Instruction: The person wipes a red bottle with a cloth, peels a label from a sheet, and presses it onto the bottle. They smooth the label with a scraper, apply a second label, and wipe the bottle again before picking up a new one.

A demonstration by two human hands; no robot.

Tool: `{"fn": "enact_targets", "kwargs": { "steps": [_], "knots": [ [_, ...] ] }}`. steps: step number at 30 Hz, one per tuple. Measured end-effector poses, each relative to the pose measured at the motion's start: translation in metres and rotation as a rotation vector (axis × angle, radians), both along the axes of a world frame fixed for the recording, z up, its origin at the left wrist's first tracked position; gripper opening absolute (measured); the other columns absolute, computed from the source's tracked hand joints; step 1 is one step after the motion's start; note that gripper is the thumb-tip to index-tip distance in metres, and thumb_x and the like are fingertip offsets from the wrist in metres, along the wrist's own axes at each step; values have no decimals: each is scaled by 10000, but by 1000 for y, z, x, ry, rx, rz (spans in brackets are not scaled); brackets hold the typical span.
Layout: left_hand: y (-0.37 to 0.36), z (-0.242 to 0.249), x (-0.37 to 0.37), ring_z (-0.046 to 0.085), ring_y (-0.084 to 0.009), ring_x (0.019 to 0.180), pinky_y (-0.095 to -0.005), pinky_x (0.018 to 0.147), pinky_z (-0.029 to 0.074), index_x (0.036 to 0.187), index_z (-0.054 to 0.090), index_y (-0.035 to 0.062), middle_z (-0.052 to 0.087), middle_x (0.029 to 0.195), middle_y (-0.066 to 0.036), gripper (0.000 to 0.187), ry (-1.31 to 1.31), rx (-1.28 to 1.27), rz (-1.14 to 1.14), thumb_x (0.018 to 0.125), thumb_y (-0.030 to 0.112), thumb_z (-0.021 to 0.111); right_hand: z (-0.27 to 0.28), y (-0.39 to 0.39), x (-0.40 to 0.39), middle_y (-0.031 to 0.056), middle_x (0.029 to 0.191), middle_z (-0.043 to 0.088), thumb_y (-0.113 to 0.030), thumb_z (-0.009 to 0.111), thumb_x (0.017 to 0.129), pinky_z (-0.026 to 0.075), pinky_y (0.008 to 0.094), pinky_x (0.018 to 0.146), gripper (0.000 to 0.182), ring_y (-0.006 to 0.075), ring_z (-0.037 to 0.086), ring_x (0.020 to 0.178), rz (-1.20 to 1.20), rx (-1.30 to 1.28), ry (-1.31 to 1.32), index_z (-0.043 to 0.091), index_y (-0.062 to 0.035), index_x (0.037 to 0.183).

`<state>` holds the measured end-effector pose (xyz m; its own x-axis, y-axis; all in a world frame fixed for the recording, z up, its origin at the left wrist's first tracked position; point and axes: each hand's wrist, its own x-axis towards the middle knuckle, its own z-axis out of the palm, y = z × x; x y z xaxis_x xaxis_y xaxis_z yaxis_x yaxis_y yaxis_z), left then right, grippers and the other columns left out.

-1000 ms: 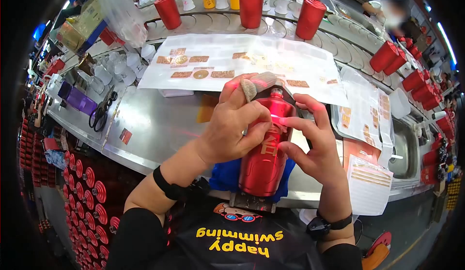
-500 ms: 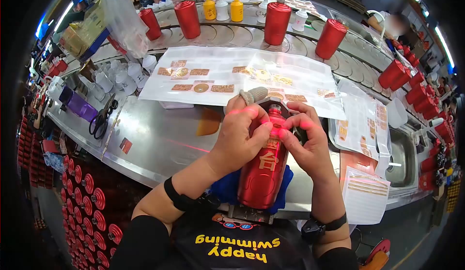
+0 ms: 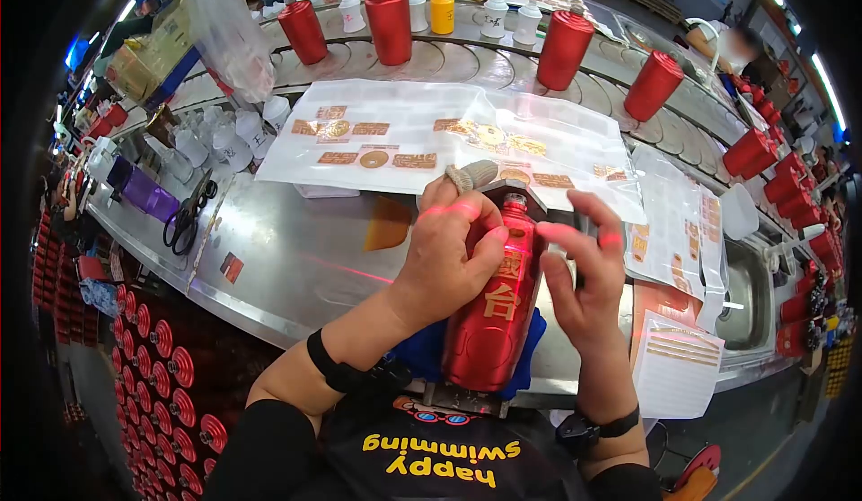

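A red bottle [image 3: 489, 330] with gold characters lies tilted on a blue cloth [image 3: 536, 335] in front of me, its neck pointing away. At the bottle's shoulder, on its left side, my left hand [image 3: 449, 254] has thumb and forefinger pinched together; what they hold, if anything, is hidden. A knitted cover [image 3: 471, 176] sits on one of its fingers. My right hand [image 3: 588, 272] is raised just right of the bottle, fingers apart, with nothing visible in them. Red light streaks cross both hands and the bottle's upper part.
Sheets of gold decals [image 3: 359, 115] lie beyond the bottle, with another sheet [image 3: 664, 218] at the right. Scissors [image 3: 189, 218] and small white bottles [image 3: 232, 146] are at the left. Red bottles [image 3: 390, 27] stand on a curved conveyor [image 3: 458, 63]. A sink [image 3: 750, 294] is at the right.
My right hand has moved off the bottle to the right and its fingers have spread. My left hand has stayed nearly in place. Bottles on the conveyor have shifted right.
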<state>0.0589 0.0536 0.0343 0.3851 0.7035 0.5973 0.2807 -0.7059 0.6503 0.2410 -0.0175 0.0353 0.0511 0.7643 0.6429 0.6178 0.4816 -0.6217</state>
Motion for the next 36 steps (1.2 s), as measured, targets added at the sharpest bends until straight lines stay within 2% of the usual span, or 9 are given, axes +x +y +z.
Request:
{"fn": "enact_targets", "kwargs": {
  "steps": [4, 7, 11, 14, 15, 18, 28, 32, 36],
  "knots": [
    [-2, 1, 0, 539, -334, 922, -420, 877, 404, 896, 616, 22, 621, 889, -159, 129, -46, -114, 4, 833, 131, 647, -4, -14, -2, 204, 1343, 495, -176, 716, 887, 403, 443, 1022, 313, 367, 471, 1243, 28, -64, -115, 695, -89, 1187],
    [2, -15, -2, 553, -303, 1022, -400, 943, 409, 1026, 609, 7, 632, 1005, -157, 222, -264, -451, -81, 878, 167, 649, -10, -18, 1, 203, 1350, 488, -185, 711, 889, 392, 453, 1033, 343, 371, 468, 1241, 0, -87, -115, 683, -98, 1219],
    [-6, -28, -5, 496, -257, 1223, -367, 1065, 365, 1302, 453, -24, 527, 1282, -169, 506, -262, -375, -155, 938, 264, 656, -8, -28, 2, 191, 1373, 474, -226, 702, 896, 380, 467, 1043, 415, 371, 461, 1240, 45, -107, -207, 651, -126, 1296],
    [-17, -39, -4, 476, -256, 1259, -363, 1089, 344, 1386, 382, -29, 476, 1353, -182, 614, -288, -421, -212, 942, 287, 665, -16, -33, 1, 188, 1371, 478, -239, 696, 901, 372, 468, 1050, 433, 375, 458, 1239, 56, -114, -177, 639, -128, 1315],
    [-18, -40, -4, 457, -251, 1286, -357, 1100, 335, 1426, 336, -42, 455, 1384, -183, 678, -387, -578, -288, 948, 310, 663, -18, -34, 1, 188, 1369, 481, -240, 692, 906, 380, 459, 1043, 434, 368, 462, 1236, 52, -114, -189, 634, -123, 1320],
    [-18, -36, -6, 444, -245, 1304, -347, 1107, 329, 1426, 336, -52, 457, 1384, -181, 674, -506, -798, -349, 957, 315, 652, -19, -36, 1, 188, 1365, 487, -241, 679, 923, 407, 428, 1022, 433, 343, 481, 1221, 33, -135, -149, 622, -107, 1331],
    [-19, -19, 7, 470, -377, 1277, -427, 1089, 370, 1403, 341, -83, 456, 1352, -274, 807, -91, -471, -113, 842, 339, 738, -5, -23, 6, 218, 1371, 515, -66, 625, 939, 493, 351, 915, 396, 298, 586, 1150, 17, -183, 139, 597, -67, 1334],
    [-18, -19, 5, 468, -372, 1278, -424, 1086, 374, 1401, 343, -84, 449, 1360, -275, 799, -81, -485, -144, 843, 332, 734, -7, -8, 17, 196, 1302, 589, -39, 595, 951, 526, 277, 813, 386, 216, 645, 1075, 9, -62, -167, 582, -34, 1337],
    [-12, -27, 2, 499, -334, 1256, -394, 1075, 385, 1385, 374, -86, 482, 1342, -260, 718, -225, -614, -225, 884, 310, 702, -1, -16, 11, 132, 1175, 667, -60, 578, 975, 550, 274, 796, 368, 189, 657, 1077, 85, -212, 495, 540, 13, 1333]
  ]
}}
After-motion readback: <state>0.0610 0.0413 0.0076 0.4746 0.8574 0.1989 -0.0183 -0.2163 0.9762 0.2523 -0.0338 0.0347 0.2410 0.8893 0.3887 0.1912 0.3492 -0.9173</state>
